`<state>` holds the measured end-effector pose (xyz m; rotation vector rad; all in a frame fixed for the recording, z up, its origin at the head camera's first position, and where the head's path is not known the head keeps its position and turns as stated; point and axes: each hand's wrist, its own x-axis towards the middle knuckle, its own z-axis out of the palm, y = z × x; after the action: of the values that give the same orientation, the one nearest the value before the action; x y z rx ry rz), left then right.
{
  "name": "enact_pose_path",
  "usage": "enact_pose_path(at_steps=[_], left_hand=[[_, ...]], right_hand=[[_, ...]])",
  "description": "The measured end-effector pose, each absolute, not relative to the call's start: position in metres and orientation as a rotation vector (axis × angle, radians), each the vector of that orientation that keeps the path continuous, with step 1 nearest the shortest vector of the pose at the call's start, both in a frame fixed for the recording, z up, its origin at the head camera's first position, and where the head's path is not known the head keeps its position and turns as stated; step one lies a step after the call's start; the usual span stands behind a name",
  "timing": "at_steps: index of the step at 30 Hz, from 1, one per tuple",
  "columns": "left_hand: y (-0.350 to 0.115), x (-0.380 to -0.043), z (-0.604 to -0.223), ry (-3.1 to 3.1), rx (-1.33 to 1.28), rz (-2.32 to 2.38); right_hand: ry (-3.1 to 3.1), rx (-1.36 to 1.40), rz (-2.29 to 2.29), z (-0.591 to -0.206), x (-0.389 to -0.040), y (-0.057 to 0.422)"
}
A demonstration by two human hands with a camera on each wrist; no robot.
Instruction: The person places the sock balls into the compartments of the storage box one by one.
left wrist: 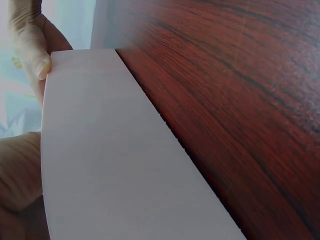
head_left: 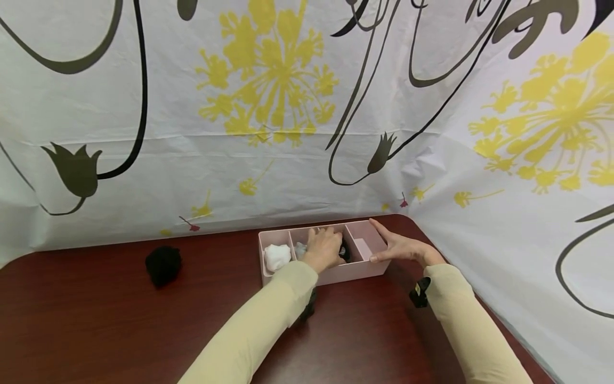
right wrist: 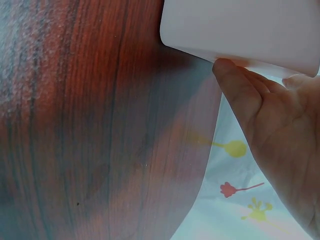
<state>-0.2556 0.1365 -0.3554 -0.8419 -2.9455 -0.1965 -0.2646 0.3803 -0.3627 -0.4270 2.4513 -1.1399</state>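
A pale pink divided box (head_left: 355, 273) stands at the back of the table. My left hand (head_left: 324, 249) reaches into its middle section, fingers bent down inside and their tips hidden. Beside those fingers a dark balled item (head_left: 344, 252) shows, and a grey crumpled one (head_left: 300, 250) lies to their left; I cannot tell whether the hand holds either. A white balled cloth (head_left: 277, 257) fills the left section. My right hand (head_left: 405, 249) grips the box's right end, thumb at the front rim and a finger at the back corner. In the right wrist view its fingers lie against the end wall (right wrist: 240, 35).
A black balled cloth (head_left: 163, 265) lies on the dark red wooden table (head_left: 96, 320), left of the box. Close behind the table and along its right side hangs a white sheet (head_left: 288, 186) printed with flowers. Small black devices (head_left: 420, 292) sit at both wrists.
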Motion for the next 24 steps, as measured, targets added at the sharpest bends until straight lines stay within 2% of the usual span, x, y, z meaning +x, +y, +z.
enact_pose_path(at_steps=[8,24], left_hand=[[0.13,-0.253,-0.36,-2.863,-0.863,-0.338],[0.09,-0.233,-0.337,-2.745,-0.946,-1.163]], right_hand=[[2.458,-0.432,-1.108,-0.362,-0.264,0.379],[2.478,-0.447,-1.104,-0.364,-0.265,0.379]])
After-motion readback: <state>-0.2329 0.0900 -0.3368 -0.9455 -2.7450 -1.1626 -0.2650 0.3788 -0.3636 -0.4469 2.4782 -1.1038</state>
